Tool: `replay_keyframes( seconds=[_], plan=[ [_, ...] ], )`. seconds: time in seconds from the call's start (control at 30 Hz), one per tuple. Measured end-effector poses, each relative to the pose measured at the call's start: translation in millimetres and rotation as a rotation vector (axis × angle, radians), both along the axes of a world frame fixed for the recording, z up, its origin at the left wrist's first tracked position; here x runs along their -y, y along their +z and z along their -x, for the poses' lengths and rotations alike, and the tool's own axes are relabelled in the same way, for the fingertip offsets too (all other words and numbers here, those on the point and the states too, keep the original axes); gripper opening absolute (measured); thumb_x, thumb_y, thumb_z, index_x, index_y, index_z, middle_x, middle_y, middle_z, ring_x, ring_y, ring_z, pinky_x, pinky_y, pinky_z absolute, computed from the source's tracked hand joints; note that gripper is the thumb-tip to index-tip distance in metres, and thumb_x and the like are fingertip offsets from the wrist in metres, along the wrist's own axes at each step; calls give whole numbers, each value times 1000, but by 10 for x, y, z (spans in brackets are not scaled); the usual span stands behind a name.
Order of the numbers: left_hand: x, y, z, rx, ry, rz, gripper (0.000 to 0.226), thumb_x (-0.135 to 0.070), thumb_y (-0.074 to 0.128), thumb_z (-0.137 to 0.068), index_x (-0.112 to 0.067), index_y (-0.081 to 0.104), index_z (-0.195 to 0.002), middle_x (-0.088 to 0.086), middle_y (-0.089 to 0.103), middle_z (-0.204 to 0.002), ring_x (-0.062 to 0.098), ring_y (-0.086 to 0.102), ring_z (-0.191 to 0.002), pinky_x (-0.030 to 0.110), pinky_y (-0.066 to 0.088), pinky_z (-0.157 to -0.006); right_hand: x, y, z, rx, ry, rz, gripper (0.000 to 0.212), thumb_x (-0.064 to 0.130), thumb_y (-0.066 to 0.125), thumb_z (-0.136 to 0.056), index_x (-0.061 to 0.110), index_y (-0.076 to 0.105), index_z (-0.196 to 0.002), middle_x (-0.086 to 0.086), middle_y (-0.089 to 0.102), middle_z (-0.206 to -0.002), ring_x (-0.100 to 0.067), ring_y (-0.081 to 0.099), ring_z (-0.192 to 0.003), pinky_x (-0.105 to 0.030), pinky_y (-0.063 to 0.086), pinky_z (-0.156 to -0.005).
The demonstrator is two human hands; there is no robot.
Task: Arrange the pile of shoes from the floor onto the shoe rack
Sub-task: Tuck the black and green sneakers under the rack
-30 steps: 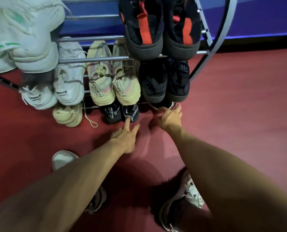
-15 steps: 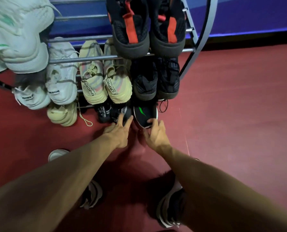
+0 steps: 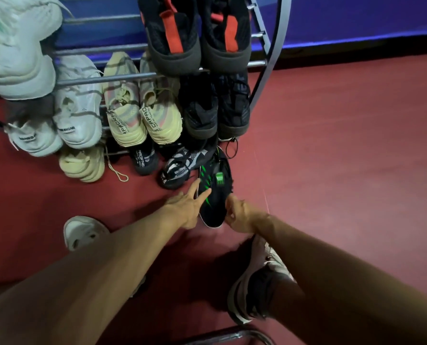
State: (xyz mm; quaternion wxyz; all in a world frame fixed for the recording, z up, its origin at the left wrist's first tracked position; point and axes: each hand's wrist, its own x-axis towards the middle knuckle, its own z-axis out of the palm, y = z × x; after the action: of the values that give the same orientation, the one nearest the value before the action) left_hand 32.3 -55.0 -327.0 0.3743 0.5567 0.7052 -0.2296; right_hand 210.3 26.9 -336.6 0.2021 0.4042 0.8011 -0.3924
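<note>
Both hands are at a black shoe with green marks (image 3: 213,195) that lies on the red floor (image 3: 331,170), just in front of the lowest level of the shoe rack (image 3: 273,58). The left hand (image 3: 186,207) touches the left side of this shoe; its fingers are stretched out and spread, resting on the upper part, not closed around it. The right hand (image 3: 239,215) is at the right side near the heel end, with the fingers curled against the edge of the shoe; it seems to grip the shoe, though the fingertips are partly hidden.

Just beside this shoe, on its left, a black and grey patterned shoe (image 3: 180,165) lies tilted at the foot of the rack, and further left there is a black shoe with white letters (image 3: 144,160) and a pale yellow shoe (image 3: 83,165) with a loose lace.

On the rack above them stand, from left to right, a pair of white shoes (image 3: 78,115), a pair of cream striped shoes (image 3: 142,115) and a pair of dark shoes (image 3: 214,108). One level higher there is a pair of black shoes with red straps (image 3: 197,38), and at the far left a big white shoe (image 3: 15,53).

The person's own feet are on the floor below the arms, the left foot in a white shoe (image 3: 83,231), the right one in a grey and white sneaker (image 3: 254,290).
</note>
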Motion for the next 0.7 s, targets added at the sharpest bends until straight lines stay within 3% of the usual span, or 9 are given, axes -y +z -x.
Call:
replay_keyframes(
  seconds=[0.1, 0.23, 0.33, 0.47, 0.6, 0.7],
  plan=[
    [-103, -104, 73, -51, 24, -91, 100, -11, 59, -87, -37, -5, -159, 4, -27, -164, 41, 14, -149, 49, 31, -118, -293, -49, 170, 0, -49, -83, 38, 17, 58, -91, 2, 47, -124, -27, 62, -119, -44, 61, -107, -39, 44, -85],
    [-338, -119, 369, -249, 51, -438, 73, -24, 59, -85, -36, 31, -150, 19, 5, -161, 40, 21, -141, 50, 34, -110, -577, -110, 486, -43, -185, -140, 42, 22, 57, -89, 14, 46, -129, -21, 44, -123, -48, 58, -102, -47, 48, -96],
    [-432, -144, 583, -299, 37, -400, 65, -19, 61, -82, -28, 41, -143, 15, 26, -151, 36, 34, -130, 48, 37, -105, -625, -192, 720, -25, -172, -177, 44, 24, 57, -88, 20, 49, -132, -18, 41, -128, -44, 48, -112, -45, 44, -101],
    [-363, -230, 672, -305, 75, -287, 64, -12, 62, -85, -18, 35, -143, 9, 42, -146, 29, 37, -134, 43, 40, -105, -572, -230, 1050, -51, -100, -169, 56, 25, 57, -89, 9, 43, -141, -19, 45, -135, -43, 42, -124, -43, 30, -110],
    [-327, -276, 704, -377, 160, -290, 51, -10, 45, -98, -15, 30, -147, 6, 59, -135, 25, 42, -132, 38, 39, -103, -548, -156, 1234, -75, -182, -74, 69, 21, 58, -87, 8, 33, -149, -20, 41, -144, -41, 39, -135, -44, 30, -116],
    [-326, -236, 709, -409, 92, -289, 42, -8, 45, -96, -14, 48, -138, 4, 67, -124, 23, 48, -129, 35, 36, -105, -504, -134, 1208, -127, -174, -6, 81, 18, 61, -84, 12, 24, -157, -15, 33, -157, -33, 33, -145, -44, 26, -120]
  ],
)
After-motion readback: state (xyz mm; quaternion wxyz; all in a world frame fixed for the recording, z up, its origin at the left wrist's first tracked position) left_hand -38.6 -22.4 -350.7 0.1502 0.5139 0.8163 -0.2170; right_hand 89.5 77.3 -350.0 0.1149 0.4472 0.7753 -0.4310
